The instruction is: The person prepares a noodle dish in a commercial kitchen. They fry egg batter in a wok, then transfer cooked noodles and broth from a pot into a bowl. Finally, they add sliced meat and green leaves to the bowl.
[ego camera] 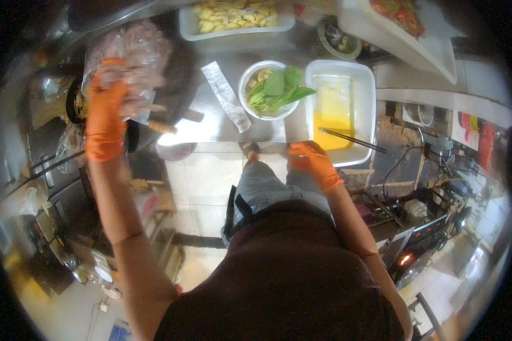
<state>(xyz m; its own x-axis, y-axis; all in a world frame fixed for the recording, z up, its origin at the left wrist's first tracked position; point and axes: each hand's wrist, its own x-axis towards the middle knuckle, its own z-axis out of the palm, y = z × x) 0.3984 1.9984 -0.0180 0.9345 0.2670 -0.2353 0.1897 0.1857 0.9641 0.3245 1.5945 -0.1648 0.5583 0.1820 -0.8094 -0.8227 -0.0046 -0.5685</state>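
Note:
My left hand (pixel 109 106), in an orange glove, is at a clear plastic bag (pixel 147 51) of pale, pinkish food at the upper left; its fingers are blurred, so its hold cannot be told. A wooden handle (pixel 161 126) sticks out beside the bag. My right hand (pixel 309 160), gloved in orange too, hangs at the counter's front edge with bent fingers, nothing visible in it. A white bowl (pixel 241 91) holds leafy greens (pixel 277 87) and pale pieces. Left of it lies a printed paper slip (pixel 226 96).
Right of the bowl, a white tub (pixel 370 102) holds yellow liquid, with chopsticks (pixel 354 140) leaning in it. Behind stand a tray (pixel 239 33) of pale yellow pieces and a stone-like mortar (pixel 339 40). A large white container (pixel 426 51) overhangs the back right.

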